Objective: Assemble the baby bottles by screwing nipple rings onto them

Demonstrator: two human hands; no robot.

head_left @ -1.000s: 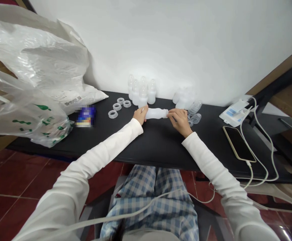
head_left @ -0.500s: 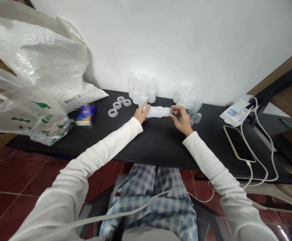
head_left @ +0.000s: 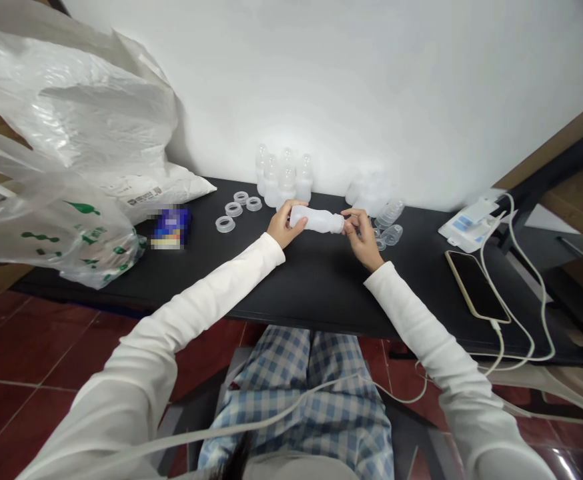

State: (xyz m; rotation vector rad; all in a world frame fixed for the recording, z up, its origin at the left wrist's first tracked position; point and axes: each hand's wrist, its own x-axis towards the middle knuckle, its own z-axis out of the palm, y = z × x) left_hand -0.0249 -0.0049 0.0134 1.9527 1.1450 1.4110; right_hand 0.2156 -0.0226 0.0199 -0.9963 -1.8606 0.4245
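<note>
While the left hand (head_left: pixel 285 225) wraps the base end of a white bottle (head_left: pixel 319 221), thumb on the near side and fingers round the far side, the right hand (head_left: pixel 363 238) closes thumb and fingertips at its neck. Bottle lies sideways between the two hands, over the tabletop (head_left: pixel 311 287). Whether the right fingertips also pinch a small part at the mouth: cannot tell, fingers cover it.

Just beyond the left hand, five domed bottles (head_left: pixel 286 185) stand upright in a cluster. To its left, four clear rings (head_left: pixel 225 229) lie apart from the hand, some nearly touching. Farther left: a blue box (head_left: pixel 172 225), blurred, then a green-printed bag (head_left: pixel 84 230) and a big white bag (head_left: pixel 91 100).

Beyond the right hand, pale bottles (head_left: pixel 369 193) bunch together, outlines washed out. Clear caps (head_left: pixel 391 234) sit just right of that hand. Well off to its right, a phone (head_left: pixel 477 287) with a white cable (head_left: pixel 502 347) plugged in.
</note>
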